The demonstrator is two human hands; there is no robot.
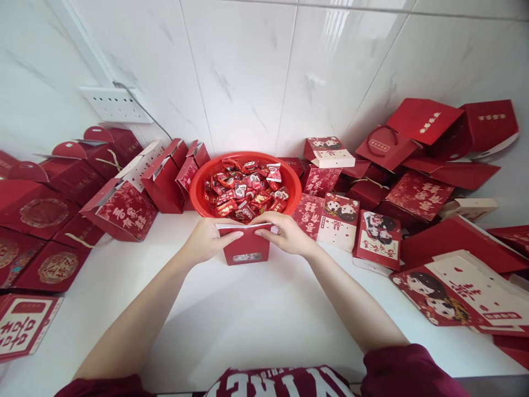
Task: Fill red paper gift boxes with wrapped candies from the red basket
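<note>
Both my hands grip the top edge of a small red gift box [247, 245] standing upright on the white table. At its left top corner is my left hand [206, 241], thumb on the near face and fingers behind. My right hand [286, 234] pinches the right top corner the same way, with its fingers curled over the far side. A pale strip shows along the box's top edge, and a small clear window sits low on its front. Directly behind stands a red plastic basin [197, 193] full of wrapped candies [248, 190].
Red gift boxes [126, 212] stand in rows on the left. A loose pile of red and white boxes [421, 193] covers the right side, some lying flat. The tiled wall [243, 71] closes off the back, with a power socket [115, 105] at left.
</note>
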